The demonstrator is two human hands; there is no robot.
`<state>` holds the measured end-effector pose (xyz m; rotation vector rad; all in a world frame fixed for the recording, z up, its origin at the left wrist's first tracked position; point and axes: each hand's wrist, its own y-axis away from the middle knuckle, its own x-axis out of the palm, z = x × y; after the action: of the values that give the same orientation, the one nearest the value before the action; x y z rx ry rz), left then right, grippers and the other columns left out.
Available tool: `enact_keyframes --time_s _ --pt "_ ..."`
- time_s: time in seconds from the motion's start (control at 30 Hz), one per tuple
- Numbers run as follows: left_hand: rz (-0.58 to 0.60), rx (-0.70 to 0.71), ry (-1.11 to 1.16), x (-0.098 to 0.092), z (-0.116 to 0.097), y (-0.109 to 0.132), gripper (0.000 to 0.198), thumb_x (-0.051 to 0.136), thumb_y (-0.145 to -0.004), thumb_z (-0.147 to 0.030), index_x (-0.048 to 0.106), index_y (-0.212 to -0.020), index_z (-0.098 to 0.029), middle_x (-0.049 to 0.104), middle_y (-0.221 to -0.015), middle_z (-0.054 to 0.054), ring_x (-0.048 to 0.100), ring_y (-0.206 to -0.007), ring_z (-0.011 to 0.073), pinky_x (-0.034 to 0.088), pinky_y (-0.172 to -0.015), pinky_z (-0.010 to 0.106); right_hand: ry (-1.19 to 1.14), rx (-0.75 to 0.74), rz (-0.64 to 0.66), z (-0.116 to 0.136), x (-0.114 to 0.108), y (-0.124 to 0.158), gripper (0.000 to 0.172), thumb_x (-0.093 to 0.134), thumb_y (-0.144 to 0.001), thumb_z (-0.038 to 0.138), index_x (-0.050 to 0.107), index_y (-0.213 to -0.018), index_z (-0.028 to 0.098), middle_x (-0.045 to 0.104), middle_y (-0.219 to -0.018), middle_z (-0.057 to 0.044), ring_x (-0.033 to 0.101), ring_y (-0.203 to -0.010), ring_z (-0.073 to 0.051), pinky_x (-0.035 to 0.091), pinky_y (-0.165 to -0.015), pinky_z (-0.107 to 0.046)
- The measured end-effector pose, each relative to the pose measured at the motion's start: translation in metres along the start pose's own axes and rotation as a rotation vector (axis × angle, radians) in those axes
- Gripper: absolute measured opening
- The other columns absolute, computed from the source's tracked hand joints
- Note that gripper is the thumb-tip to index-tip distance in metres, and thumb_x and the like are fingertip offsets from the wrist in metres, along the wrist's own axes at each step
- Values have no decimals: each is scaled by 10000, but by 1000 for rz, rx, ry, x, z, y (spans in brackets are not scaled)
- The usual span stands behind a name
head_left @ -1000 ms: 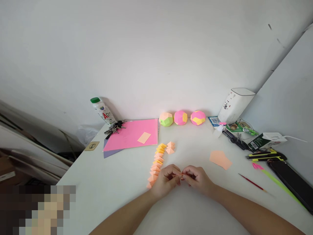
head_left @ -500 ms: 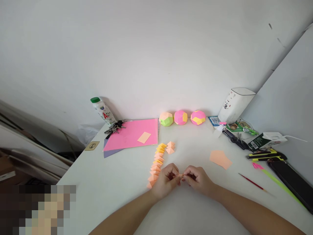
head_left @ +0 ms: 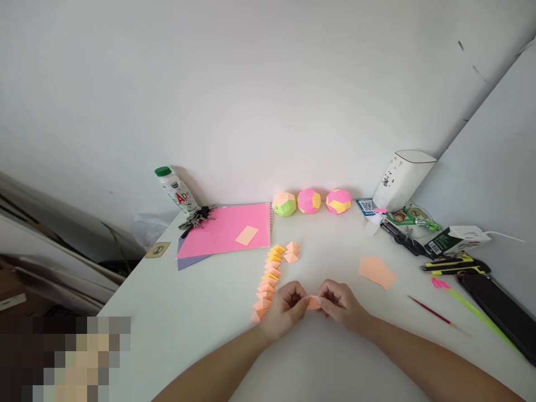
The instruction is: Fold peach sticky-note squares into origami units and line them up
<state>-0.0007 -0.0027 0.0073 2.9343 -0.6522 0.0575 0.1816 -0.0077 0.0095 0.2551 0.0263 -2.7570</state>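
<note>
Between my two hands is a small orange piece of paper, its broad face now showing. My left hand pinches its left end and my right hand pinches the right end, so the fingers hide both ends. Just left of my left hand runs a row of folded paper units in orange and yellow. A few more orange folded units stand beside the row's far end. To the right of my right hand lies a flat orange paper pentagon.
Three paper balls line the wall. Pink sheets with keys and a bottle are at the left. On the right are a thin brush, a utility knife, a black phone-like object and a white container.
The orange paper has turned from edge-on to showing its face. My fingertips have drawn slightly apart, the right hand shifting a little to the right.
</note>
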Motion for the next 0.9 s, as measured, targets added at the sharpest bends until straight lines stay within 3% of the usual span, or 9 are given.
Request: enact_keyframes --time_s 0.13,0.27,0.37,0.47,0.57,0.63,0.77,0.9 --pt "-12 -11 2 0 1 -1 340 575 -793 -475 420 -676 -196 429 -493 -66 373 -440 79 277 -442 204 18 -24 -78 3 0 1 162 514 -813 248 443 -675 201 509 -542 36 479 -471 -109 383 -442 -217" --pt "-63 19 39 -1 0 0 328 569 -803 -466 412 -690 -201 459 -472 -63 391 -442 87 309 -460 212 183 -241 -227 2 2 3 168 486 -843 251 439 -685 219 496 -516 36 455 -450 -115 385 -429 -232" --pt "-40 50 53 -3 -2 0 349 515 -836 -481 427 -658 -194 492 -496 -35 431 -473 100 354 -499 231 292 -408 -291 -2 3 4 137 451 -883 226 478 -749 226 616 -677 -31 550 -538 -142 465 -499 -265" --pt "71 86 -21 -4 -5 0 406 466 -857 -518 508 -652 -170 510 -560 -4 464 -520 112 380 -533 246 411 -556 -221 -6 4 5 126 432 -899 170 524 -836 227 664 -959 -101 634 -688 -163 528 -596 -287" --pt "82 91 -73 -4 -6 0 412 449 -865 -531 514 -677 -171 509 -588 -5 468 -538 114 382 -542 246 473 -668 -88 -8 5 4 152 429 -902 129 548 -907 224 656 -1031 -109 652 -824 -181 549 -692 -298" --pt "57 68 -72 -3 -6 0 410 427 -879 -528 473 -667 -180 508 -582 -13 464 -536 111 381 -544 243 482 -688 -59 -8 6 4 153 444 -903 120 557 -930 219 651 -1031 -111 648 -859 -185 549 -718 -300" --pt "24 14 -41 -3 -1 -1 402 404 -889 -533 437 -681 -190 495 -565 -30 465 -526 110 377 -536 239 468 -632 -122 -10 5 3 86 503 -910 198 557 -975 217 625 -1074 -120 639 -887 -196 554 -756 -313" --pt "7 1 -24 -4 6 -2 400 405 -887 -537 439 -691 -191 487 -555 -35 467 -520 113 372 -527 241 416 -587 -135 -10 4 3 156 521 -913 321 558 -1023 217 617 -1078 -117 641 -814 -182 571 -726 -305"
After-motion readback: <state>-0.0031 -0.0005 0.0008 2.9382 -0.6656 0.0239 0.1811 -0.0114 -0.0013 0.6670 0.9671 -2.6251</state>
